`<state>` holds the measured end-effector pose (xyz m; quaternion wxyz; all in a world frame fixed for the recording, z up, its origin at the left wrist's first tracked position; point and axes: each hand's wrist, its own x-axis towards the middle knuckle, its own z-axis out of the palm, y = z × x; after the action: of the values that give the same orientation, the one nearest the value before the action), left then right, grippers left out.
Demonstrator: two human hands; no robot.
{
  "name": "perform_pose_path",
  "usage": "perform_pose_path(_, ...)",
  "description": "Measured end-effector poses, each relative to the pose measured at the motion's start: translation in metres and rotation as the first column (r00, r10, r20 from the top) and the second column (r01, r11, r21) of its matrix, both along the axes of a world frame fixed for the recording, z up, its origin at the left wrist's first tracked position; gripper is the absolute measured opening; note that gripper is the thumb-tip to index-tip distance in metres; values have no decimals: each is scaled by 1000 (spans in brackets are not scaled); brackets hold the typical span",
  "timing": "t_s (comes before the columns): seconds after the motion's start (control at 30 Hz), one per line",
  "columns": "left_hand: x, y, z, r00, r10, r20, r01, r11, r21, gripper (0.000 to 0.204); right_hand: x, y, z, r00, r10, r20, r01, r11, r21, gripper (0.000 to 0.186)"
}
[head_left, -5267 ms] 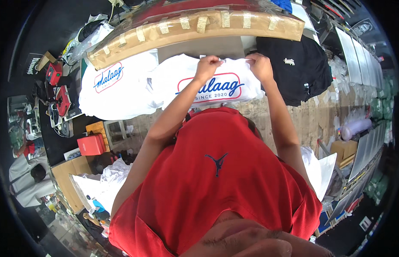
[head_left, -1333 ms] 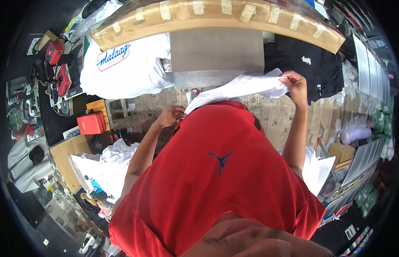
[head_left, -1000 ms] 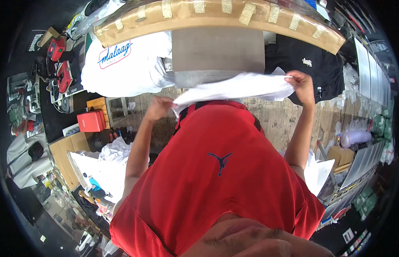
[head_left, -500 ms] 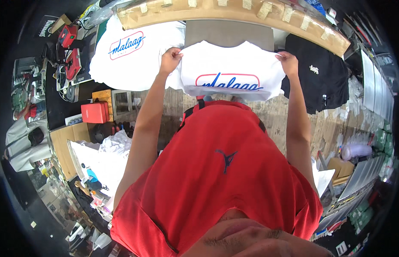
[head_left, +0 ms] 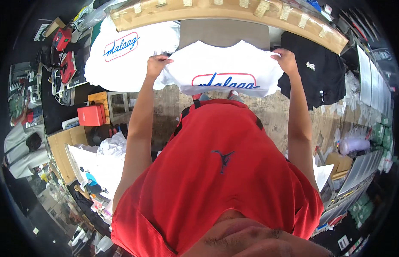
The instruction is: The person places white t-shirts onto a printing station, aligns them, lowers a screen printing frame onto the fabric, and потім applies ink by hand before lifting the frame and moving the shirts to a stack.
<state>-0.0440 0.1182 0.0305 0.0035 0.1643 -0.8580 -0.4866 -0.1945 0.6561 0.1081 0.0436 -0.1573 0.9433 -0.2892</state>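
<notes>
A big white cloth pile (head_left: 122, 70) lay on the left. A white shirt (head_left: 221, 61) hung in the middle, between that and a black cloth pile (head_left: 315, 81) on the right. The left hand (head_left: 155, 66) and right hand (head_left: 286, 61) each had a grip clamped on one shirt shoulder, far apart, likely so it spread wide and smooth.

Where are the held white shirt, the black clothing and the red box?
White shirt (head_left: 225, 62): head view, on the plain cloth above the print.
Black clothing (head_left: 315, 80): head view, on the cloth below its small pale print.
Red box (head_left: 89, 116): head view, on its broad side.
</notes>
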Motion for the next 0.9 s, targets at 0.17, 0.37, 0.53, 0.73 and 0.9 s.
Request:
perform_pose_path(0.17,4,22,35,996,-7,-89,-9,984,-179,25,21,8,0,988,-101,-115,106,994,36,25)
perform_pose_path(0.37,27,39,35,973,-5,-232,-57,963,-262,21,54,7,-12,971,-239,32,241,962,-131,26)
perform_pose_path(0.53,51,35,47,975,-92,-203,31,958,-284,19,77,21,-2,986,-158,48,161,985,-62,21)
perform_pose_path(0.73,124,87,133,890,46,-455,-231,904,-361,9,140,20,71,958,-229,-174,168,936,-309,11)
perform_pose_path(0.9,143,74,74,982,-24,-186,-55,911,-409,12,143,42,20,990,-68,-126,58,995,-83,9)
